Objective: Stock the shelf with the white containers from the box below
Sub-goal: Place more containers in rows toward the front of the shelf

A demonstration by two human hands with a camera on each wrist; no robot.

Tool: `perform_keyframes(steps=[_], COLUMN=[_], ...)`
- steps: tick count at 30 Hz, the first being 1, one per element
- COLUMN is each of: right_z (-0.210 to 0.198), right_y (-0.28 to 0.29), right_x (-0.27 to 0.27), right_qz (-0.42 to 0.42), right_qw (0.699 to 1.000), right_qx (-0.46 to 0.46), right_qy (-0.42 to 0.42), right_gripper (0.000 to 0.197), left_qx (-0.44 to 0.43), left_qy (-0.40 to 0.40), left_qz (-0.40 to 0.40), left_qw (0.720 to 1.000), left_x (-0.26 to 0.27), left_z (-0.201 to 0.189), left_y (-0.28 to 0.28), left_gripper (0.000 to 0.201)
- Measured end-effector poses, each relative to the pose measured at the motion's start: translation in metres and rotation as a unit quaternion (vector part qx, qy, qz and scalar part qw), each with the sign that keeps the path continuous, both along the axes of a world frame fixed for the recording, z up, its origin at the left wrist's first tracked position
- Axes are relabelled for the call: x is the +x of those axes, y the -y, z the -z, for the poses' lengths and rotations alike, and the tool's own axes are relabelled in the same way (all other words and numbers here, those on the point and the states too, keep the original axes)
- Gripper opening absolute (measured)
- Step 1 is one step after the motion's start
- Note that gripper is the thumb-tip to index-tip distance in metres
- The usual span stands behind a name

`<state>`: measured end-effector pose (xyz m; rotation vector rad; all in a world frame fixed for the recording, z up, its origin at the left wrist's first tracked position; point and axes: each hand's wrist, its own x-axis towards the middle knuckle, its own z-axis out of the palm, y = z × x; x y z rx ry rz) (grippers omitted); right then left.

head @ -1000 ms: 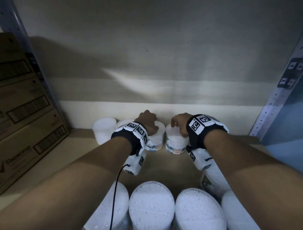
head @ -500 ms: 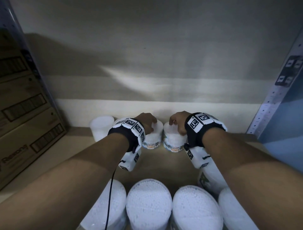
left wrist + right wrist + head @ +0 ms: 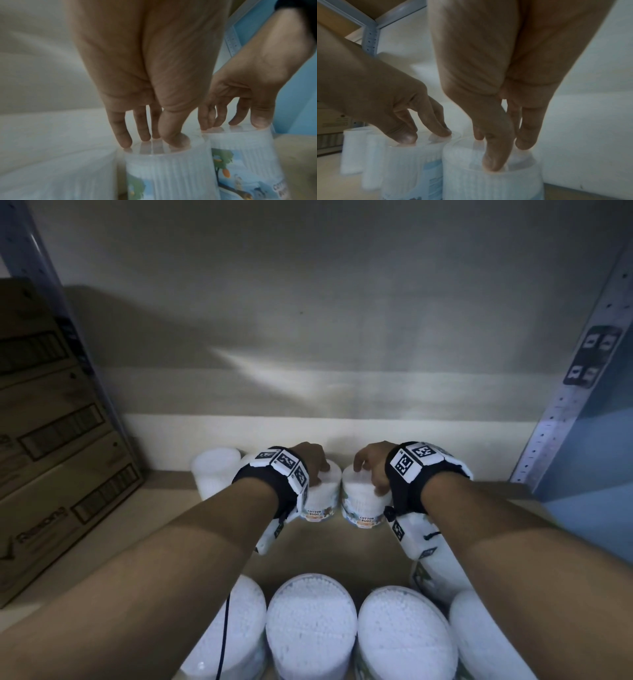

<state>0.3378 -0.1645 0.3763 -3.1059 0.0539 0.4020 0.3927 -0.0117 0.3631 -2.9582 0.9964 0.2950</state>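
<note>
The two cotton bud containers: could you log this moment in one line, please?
left hand: fingertips on left container | right hand: fingertips on right container | both upright on shelf

We reach both bare forearms forward, side by side, each wrist wrapped in a black band. Our left hand (image 3: 313, 458) points its fingers (image 3: 120, 134) downward, straight and slightly spread, tips pressing. Just right of it, our right hand (image 3: 371, 465) does likewise with its fingers (image 3: 494, 152).
</note>
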Motion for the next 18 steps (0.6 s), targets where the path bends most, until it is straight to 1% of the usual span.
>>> perform_keyframes(steps=[3,6,9,13,15,18], right_z=[0.001,-0.003,0.001,-0.003,-0.005,-0.002], right_y=[-0.004,-0.008,-0.012,-0.017,-0.019,-0.023], right_x=[-0.008,-0.022,-0.032,-0.049,-0.059,-0.074], right_qz=[-0.011,-0.03,-0.027,-0.022,-0.021,-0.007], right_qw=[1.0,0.999,0.999,0.999,0.999,1.0], right_qx=[-0.012,-0.026,-0.019,-0.002,0.006,0.003], right_qy=[-0.002,-0.007,-0.017,-0.029,-0.037,-0.014], right_gripper=[0.051,0.052,0.05,0.05,0.05,0.05], left_qx=[0.018,0.035,0.042,0.058,0.058,0.05], left_qy=[0.006,0.021,0.026,0.027,0.02,0.015], left_qz=[0.013,0.027,0.031,0.023,0.016,0.018], left_qw=[1.0,0.999,0.998,0.998,0.998,0.998], left_x=[-0.011,-0.025,-0.037,-0.054,-0.062,-0.074], left_z=[0.0,-0.004,-0.006,-0.005,-0.006,-0.007], left_y=[-0.003,-0.006,-0.008,-0.011,-0.011,-0.011], left_gripper=[0.05,0.049,0.048,0.055,0.05,0.043])
